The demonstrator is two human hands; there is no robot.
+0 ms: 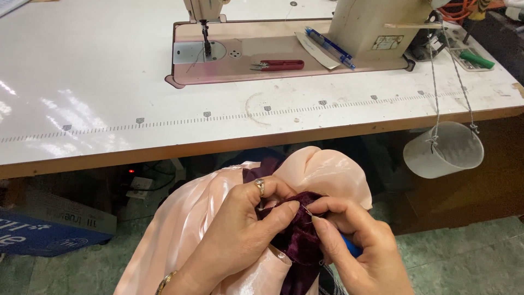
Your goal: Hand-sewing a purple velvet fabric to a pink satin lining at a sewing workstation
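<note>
— Velvet, is it, that dark plum piece?

— It looks so. The maroon velvet fabric (299,240) sits low in the frame, bunched on the person's lap, with both hands on it. The left hand (240,229) is curled nearly closed, thumb and forefinger pinching a fold of the velvet; there is a ring (260,187) on one finger and a bracelet (164,282) at the wrist.

— And the other hand?

— The right hand (363,248) is also closed up tight, fingertips pressed to the same fold, just touching the left thumb. A blue tool (351,247) pokes out of its grip; what kind, I cannot tell, as the palm hides most of it.

— What lies around the velvet?

— Peach satin fabric (322,172), shiny, wrapped under and behind it, spilling down to the left over the lap. The velvet is joined to or tucked within it; which, I cannot say.

— Further out?

— A blue cardboard box (38,232) on the floor at the left, under the table. A translucent plastic cup (443,150) hangs on strings from the right edge of the white table (98,87), which has a ruler scale printed along its front. On the sewing machine (360,24) bed lie red thread snips (278,65) and a blue pen (330,48); the needle (206,41) stands at the left.
</note>
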